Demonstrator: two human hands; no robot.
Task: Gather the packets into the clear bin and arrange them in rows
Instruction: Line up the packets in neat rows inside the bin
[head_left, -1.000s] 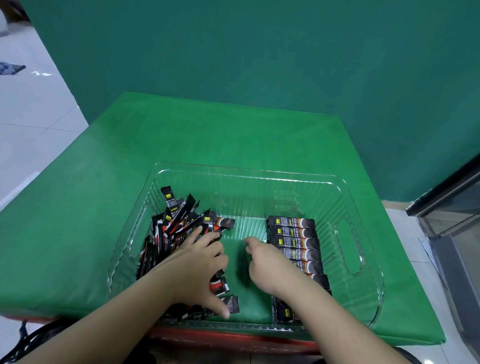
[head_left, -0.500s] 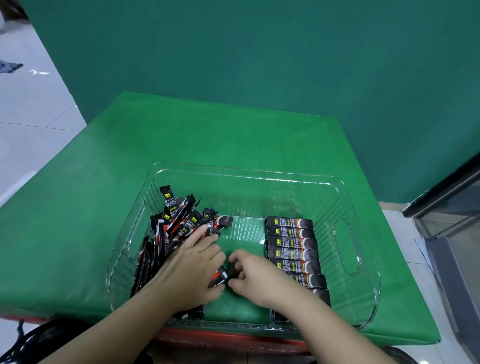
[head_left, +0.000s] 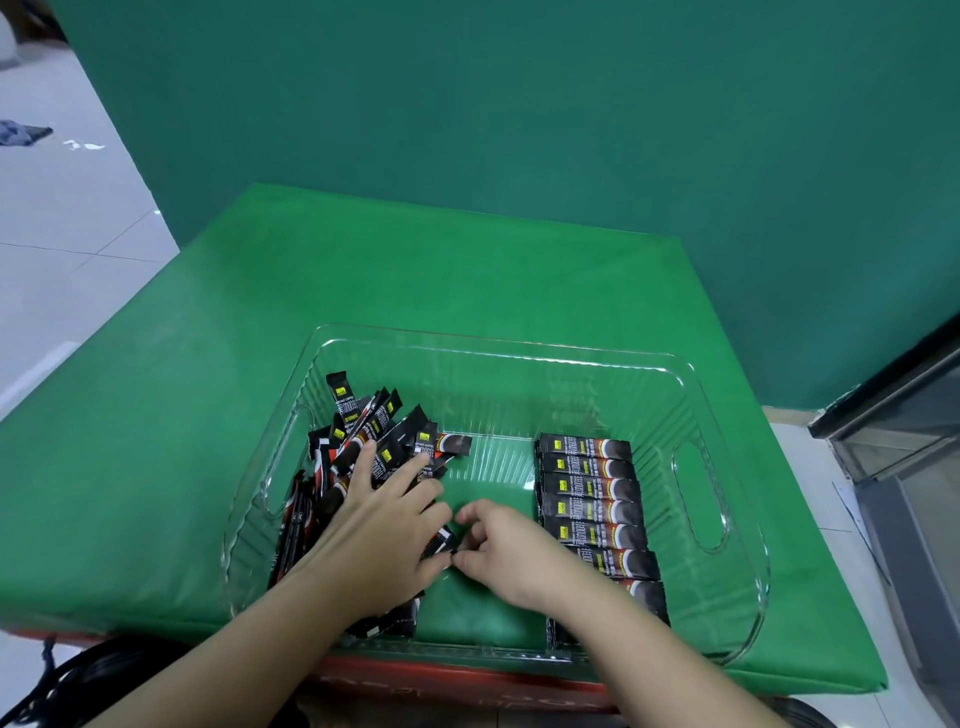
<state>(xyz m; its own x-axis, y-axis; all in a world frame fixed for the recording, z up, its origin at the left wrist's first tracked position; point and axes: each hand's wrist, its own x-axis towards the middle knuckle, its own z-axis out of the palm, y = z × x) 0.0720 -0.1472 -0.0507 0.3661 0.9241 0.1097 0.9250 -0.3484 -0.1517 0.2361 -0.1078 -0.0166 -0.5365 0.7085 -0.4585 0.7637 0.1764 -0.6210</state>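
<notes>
Ribbed clear bin (head_left: 722, 618) on green cloth (head_left: 415, 270); L hand (head_left: 382, 530) flat, spread on glossy packets (head_left: 363, 441); R hand (head_left: 511, 551) pinches 1 packet (head_left: 441, 541).

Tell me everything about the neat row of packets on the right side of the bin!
The neat row of packets lies flat on the floor of the clear bin, near its right handle hole. About eight long, thin, glossy sachets lie side by side, all pointing the same way. Each is black with a small yellow mark, pale lettering and a red-edged dark swirl. The right hand and its forearm cover the nearest ones.
</notes>
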